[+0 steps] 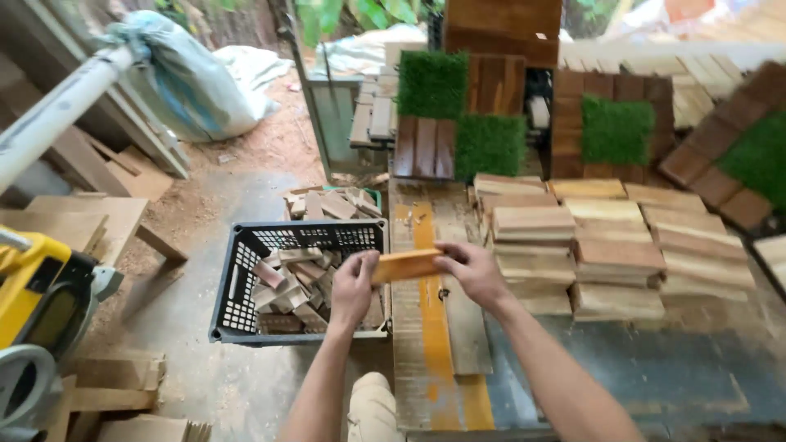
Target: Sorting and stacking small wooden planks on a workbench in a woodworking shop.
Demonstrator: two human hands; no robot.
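Note:
I hold a short orange-brown wooden slat [405, 265] level between both hands. My left hand [354, 288] grips its left end, over the right side of a black plastic crate [237, 278] filled with small wood offcuts [295, 286]. My right hand [471, 270] grips its right end, above the worn workbench [426, 360] with a yellow stripe. Stacks of similar light wooden slats [614, 254] lie just right of my right hand.
A yellow power saw [37, 303] sits at the left edge. Wood tiles with green artificial grass squares [491, 123] lean behind the bench. A white sack [192, 82] and sawdust lie on the floor at the back left. Boards [115, 385] lie at lower left.

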